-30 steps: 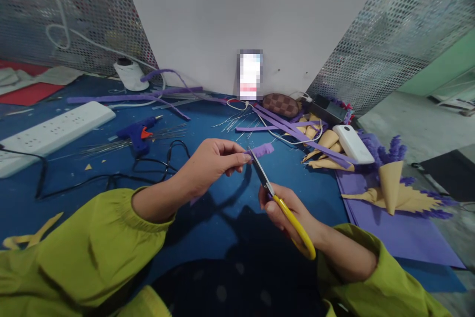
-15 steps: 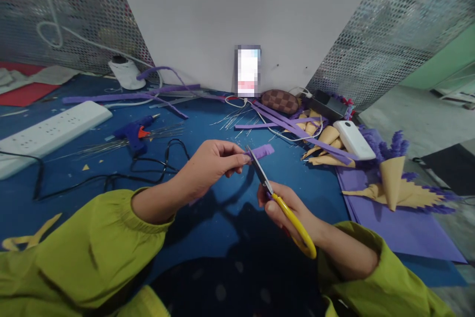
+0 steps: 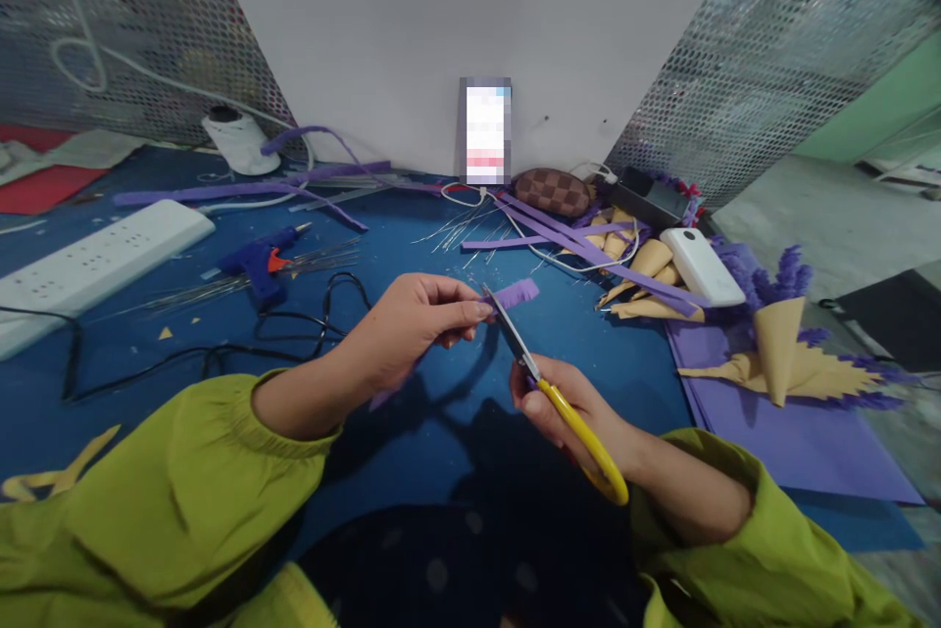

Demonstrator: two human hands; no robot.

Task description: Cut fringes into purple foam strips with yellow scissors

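Between thumb and fingers, my left hand [image 3: 433, 319] pinches a purple paper strip [image 3: 520, 292]. The strip's far end sticks out to the right and its edge looks fringed; another part hangs below my left wrist. My right hand [image 3: 566, 403] is closed round the yellow handles of a pair of scissors [image 3: 525, 354]. Their blades lie across the strip right beside my left fingertips. How far apart the blades are is hard to make out. Both hands are above the blue table [image 3: 412, 471].
Left are a white power strip [image 3: 95, 261], a blue glue gun [image 3: 261, 261] with black cord, and thin wires. A phone [image 3: 485, 130] leans at the back. Right lie purple strips [image 3: 588, 241], a white power bank [image 3: 702, 267], paper cones with purple flowers [image 3: 779, 344] and purple sheets [image 3: 816, 452].
The view has shifted slightly. Both hands keep nearly the same position, with the scissors still across the strip. A bit more of the strip's tail shows under my left wrist.
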